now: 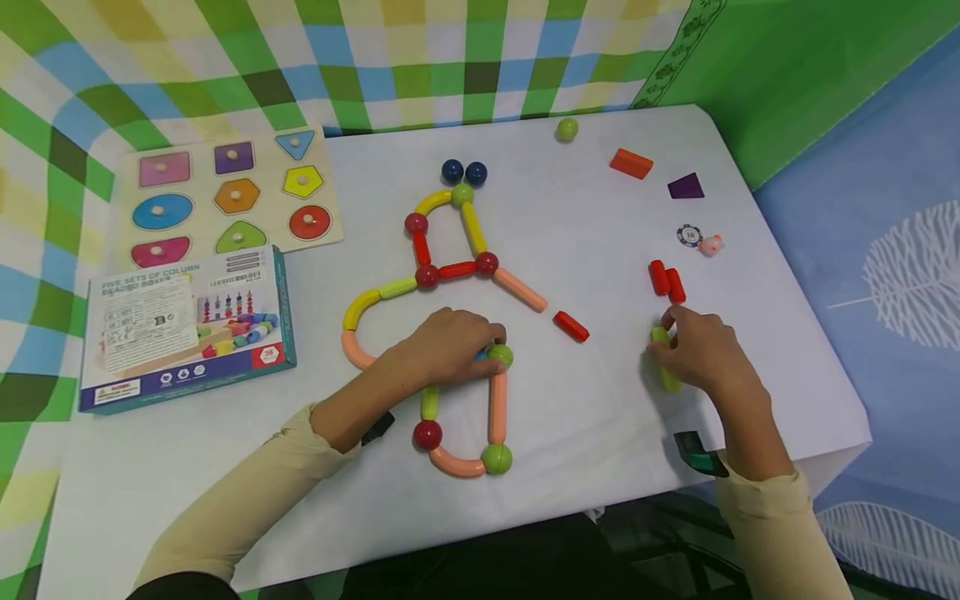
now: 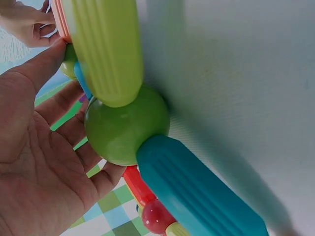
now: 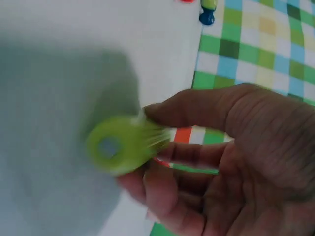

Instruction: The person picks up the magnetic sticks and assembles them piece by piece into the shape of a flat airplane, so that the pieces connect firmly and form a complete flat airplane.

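Note:
My left hand (image 1: pixel 453 343) pinches a green ball (image 1: pixel 500 356) at a corner of a figure made of magnetic rods and balls. From that ball a peach rod (image 1: pixel 497 408) runs down to another green ball (image 1: pixel 497 458). Close to the left palm, another green ball (image 2: pixel 127 125) joins a light green rod (image 2: pixel 106 49) and a blue rod (image 2: pixel 197 187). My right hand (image 1: pixel 701 346) grips a light green rod (image 1: pixel 666 360) between thumb and fingers at the table's right side. A round grey spot shows on the end of that rod (image 3: pixel 115 145) in the right wrist view.
Two red rods (image 1: pixel 667 282) lie just beyond the right hand, and a loose red rod (image 1: pixel 572 326) sits between the hands. A shape puzzle board (image 1: pixel 258 171) and a boxed toy (image 1: pixel 187 325) occupy the left. Two dark blue balls (image 1: pixel 464 172) top the figure.

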The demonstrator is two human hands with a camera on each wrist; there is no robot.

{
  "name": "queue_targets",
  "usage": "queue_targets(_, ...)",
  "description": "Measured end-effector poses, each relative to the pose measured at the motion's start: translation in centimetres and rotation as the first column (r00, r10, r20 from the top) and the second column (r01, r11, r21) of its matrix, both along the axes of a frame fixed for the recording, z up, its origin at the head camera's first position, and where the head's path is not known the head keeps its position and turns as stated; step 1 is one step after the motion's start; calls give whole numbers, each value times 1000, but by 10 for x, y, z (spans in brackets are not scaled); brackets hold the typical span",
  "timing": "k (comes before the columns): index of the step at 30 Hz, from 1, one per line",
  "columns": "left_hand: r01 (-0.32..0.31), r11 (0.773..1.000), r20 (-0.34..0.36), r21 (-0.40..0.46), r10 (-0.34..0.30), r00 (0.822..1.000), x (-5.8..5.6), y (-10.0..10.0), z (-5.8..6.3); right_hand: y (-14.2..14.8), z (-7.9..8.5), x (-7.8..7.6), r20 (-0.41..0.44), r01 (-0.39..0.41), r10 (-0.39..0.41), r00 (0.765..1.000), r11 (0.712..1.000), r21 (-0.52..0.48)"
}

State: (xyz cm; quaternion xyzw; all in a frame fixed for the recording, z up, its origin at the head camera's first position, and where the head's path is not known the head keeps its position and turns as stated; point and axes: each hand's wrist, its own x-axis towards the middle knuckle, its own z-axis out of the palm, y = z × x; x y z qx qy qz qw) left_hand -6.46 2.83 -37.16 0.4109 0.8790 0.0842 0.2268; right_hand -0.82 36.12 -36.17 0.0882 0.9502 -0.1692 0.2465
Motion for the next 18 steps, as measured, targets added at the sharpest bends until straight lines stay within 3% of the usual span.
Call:
queue_targets(5,-6,1000,8,4,6,1000,1,-1,0,-24,4,1,-127,-104,85,988,982,-155)
queue_targets(10,-5,1000,17,5,5,1000,2,-1,1,-70,0,-3,-254,-229,141,957,903,-365)
queue_targets(15,-6,1000,24,6,6,1000,2,-1,2,-107,-16,-13,-252,-171,37,967,826,-537)
queue_targets(18,-8,1000,38,1,8,999,3,-2,2,-118,-24,-17,-232,-115,-26,972,813,-571)
